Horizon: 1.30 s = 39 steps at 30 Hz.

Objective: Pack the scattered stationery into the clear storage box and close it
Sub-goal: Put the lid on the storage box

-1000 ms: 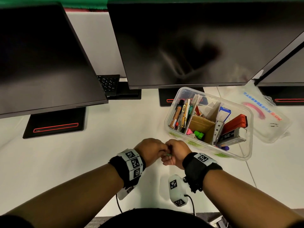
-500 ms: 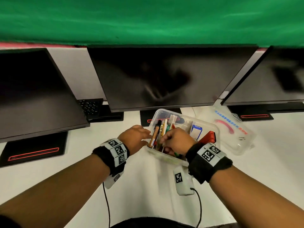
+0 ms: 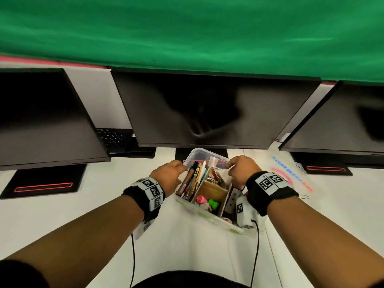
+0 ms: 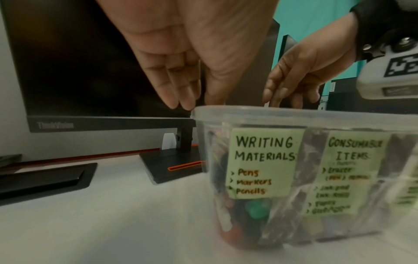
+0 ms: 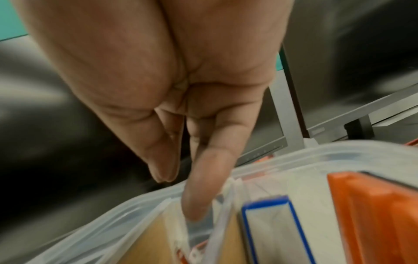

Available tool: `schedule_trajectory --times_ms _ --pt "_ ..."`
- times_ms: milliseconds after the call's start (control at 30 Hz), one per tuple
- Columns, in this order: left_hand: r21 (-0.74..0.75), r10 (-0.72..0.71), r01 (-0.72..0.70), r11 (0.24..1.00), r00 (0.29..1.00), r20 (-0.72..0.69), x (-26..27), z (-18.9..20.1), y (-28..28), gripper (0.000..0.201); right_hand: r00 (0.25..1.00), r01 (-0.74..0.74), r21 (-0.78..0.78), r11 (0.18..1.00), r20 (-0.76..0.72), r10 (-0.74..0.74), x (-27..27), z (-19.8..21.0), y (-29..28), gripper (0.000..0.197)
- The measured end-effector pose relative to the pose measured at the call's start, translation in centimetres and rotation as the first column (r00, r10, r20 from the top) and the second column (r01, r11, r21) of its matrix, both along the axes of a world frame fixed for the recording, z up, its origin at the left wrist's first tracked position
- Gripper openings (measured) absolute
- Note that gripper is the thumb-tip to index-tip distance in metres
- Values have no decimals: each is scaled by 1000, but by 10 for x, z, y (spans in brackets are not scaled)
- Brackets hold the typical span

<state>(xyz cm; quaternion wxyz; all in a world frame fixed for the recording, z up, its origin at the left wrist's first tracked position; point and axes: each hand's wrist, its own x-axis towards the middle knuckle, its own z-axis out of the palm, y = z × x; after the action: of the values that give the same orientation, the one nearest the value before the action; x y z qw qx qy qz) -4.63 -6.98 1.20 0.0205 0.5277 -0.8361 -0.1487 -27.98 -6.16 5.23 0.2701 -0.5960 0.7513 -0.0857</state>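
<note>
The clear storage box [image 3: 199, 152] stands open on the white desk, between my hands. It holds markers and pens [image 3: 190, 180] on the left, a cardboard divider [image 3: 212, 191], and pink and green erasers [image 3: 207, 202]. My left hand [image 3: 172, 173] has straight fingers [image 4: 181, 92] whose tips touch the box's left rim [image 4: 260, 111]. Over the far right part my right hand [image 3: 239, 169] points down, and one finger [image 5: 199, 192] pokes into a clear zip bag [image 5: 217, 232] inside the box. A blue-edged packet [image 5: 271, 225] and an orange item [image 5: 373, 214] lie beside the bag. The lid [image 3: 291, 177] lies flat to the right.
Three dark monitors [image 3: 197, 109] stand close behind the box, with their black bases [image 3: 43, 183] on the desk. A keyboard [image 3: 114, 137] sits at the back left. Green cloth hangs above. Labels [image 4: 262, 160] cover the box's near wall. Thin cables [image 3: 133, 256] trail from my wrists.
My hands were joined in front of the box, then went to it. The right hand has since shifted from the pens to the zip bag, the left to the rim. The view tilted up.
</note>
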Motion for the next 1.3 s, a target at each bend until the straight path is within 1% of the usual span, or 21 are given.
schedule_trajectory --times_ms 67,167,200,233,267,333,433,533,667,767,867,967,1067,1133,1300 --pt "42 64 -62 997 997 -31 -8 -4 -3 59 998 53 -44 998 41 -51 -24 0 -4 22" --pt "103 136 -133 986 991 -16 -16 -13 -3 67 979 195 -85 977 78 -189 -70 -6 -4 26" --pt "126 152 -150 981 988 -6 -18 -16 -2 67 971 235 -84 968 63 -230 -84 -10 -2 25" --pt "147 170 -168 975 985 -2 -19 -19 -1 67 967 254 -55 966 20 -253 -100 -19 1 23" --pt "157 188 -186 970 982 -2 -19 -21 0 66 961 273 -3 962 -36 -272 -112 -26 5 24" --pt "164 208 -204 965 978 -12 -20 -23 1 65 953 254 78 964 -191 -235 -132 -47 17 33" --pt "151 233 -227 962 972 -20 -19 -24 4 65 941 193 195 962 -315 -125 -148 -84 33 41" --pt "144 273 -265 953 961 -36 -18 -25 7 65 930 233 222 947 -337 -150 -149 -110 40 46" --pt "137 335 -324 936 939 -72 -14 -28 15 63 913 264 226 938 -371 -168 -150 -130 42 40" --pt "151 370 -356 922 926 -80 -12 -28 22 64 902 274 200 941 -394 -179 -148 -138 51 33" --pt "146 390 -379 914 919 -55 -11 -26 25 65 904 221 169 961 -405 -137 -140 -141 62 29" --pt "149 403 -394 907 914 -39 -10 -25 26 67 916 133 184 974 -399 -50 -132 -135 70 30" --pt "142 422 -413 900 906 -40 -9 -26 27 66 927 106 160 981 -372 -40 -117 -114 71 32" --pt "134 435 -426 895 900 -41 -6 -26 28 65 931 89 116 989 -363 -42 -101 -97 64 34" --pt "134 450 -441 887 892 -43 12 -22 38 65 919 57 78 995 -395 -21 -73 -64 57 39"
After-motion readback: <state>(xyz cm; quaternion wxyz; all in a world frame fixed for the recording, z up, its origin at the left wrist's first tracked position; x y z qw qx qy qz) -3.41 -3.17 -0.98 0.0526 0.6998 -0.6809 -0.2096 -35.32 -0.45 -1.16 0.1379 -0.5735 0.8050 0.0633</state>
